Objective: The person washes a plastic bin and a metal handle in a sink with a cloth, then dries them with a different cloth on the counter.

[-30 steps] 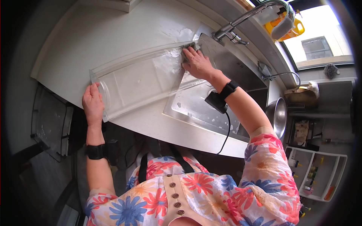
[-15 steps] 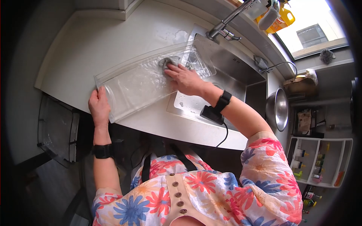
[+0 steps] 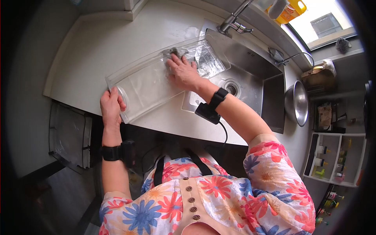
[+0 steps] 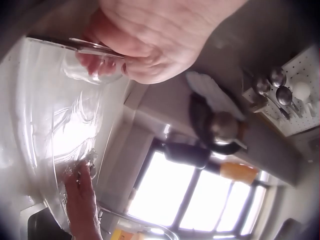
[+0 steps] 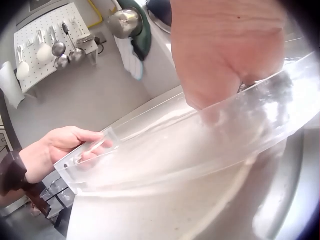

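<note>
Overhead, the left grip (image 3: 112, 107) clutched the clear tray (image 3: 143, 88), right grip (image 3: 185, 74) extended, pressing a scrubber (image 3: 173, 51) against it. In the left-wrist view, wet gloss beside the right grip suggested scrubbing underway; in the right-wrist view, the stretch between grips seemed unfinished.

I'm seeing daylight glaring through a dark-framed window (image 3: 326, 26) beyond the pale bench (image 3: 98, 47). In the head view, a grey wall (image 3: 33, 66) is running along the left, dark floor (image 3: 64, 192) is showing below, and white shelving (image 3: 333, 157) is filling the right.
</note>
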`<action>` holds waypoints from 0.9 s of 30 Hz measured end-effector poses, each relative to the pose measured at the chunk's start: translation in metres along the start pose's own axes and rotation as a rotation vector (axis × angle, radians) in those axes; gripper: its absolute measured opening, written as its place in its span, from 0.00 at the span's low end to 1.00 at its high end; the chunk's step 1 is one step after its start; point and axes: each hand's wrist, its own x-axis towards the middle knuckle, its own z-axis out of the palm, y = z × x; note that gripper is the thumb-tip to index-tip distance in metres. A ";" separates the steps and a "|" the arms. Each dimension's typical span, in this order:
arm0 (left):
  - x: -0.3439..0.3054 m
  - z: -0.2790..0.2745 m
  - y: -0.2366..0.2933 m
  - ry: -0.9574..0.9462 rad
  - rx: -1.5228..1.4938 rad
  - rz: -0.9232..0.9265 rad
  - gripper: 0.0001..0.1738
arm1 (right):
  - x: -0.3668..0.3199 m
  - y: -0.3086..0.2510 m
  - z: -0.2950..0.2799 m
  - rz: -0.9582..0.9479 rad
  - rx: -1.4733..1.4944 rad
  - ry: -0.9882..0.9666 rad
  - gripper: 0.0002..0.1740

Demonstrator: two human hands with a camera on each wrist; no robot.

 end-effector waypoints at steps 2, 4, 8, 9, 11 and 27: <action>0.000 0.000 -0.003 -0.007 -0.050 0.012 0.14 | -0.004 -0.007 0.006 -0.024 0.003 0.023 0.33; -0.001 0.004 0.001 0.025 -0.045 -0.007 0.15 | -0.011 -0.011 0.004 -0.109 -0.044 0.006 0.33; 0.002 0.003 -0.001 0.033 -0.084 -0.055 0.14 | -0.029 0.005 -0.009 -0.049 0.010 -0.044 0.31; 0.002 0.003 -0.002 0.026 -0.082 -0.057 0.14 | -0.033 0.008 -0.018 -0.008 -0.025 -0.037 0.30; 0.005 0.003 -0.005 -0.004 -0.110 -0.057 0.14 | -0.031 0.030 -0.018 0.054 -0.070 0.034 0.28; 0.007 0.004 -0.009 -0.023 -0.181 -0.030 0.13 | -0.030 0.097 -0.056 0.342 -0.303 0.034 0.11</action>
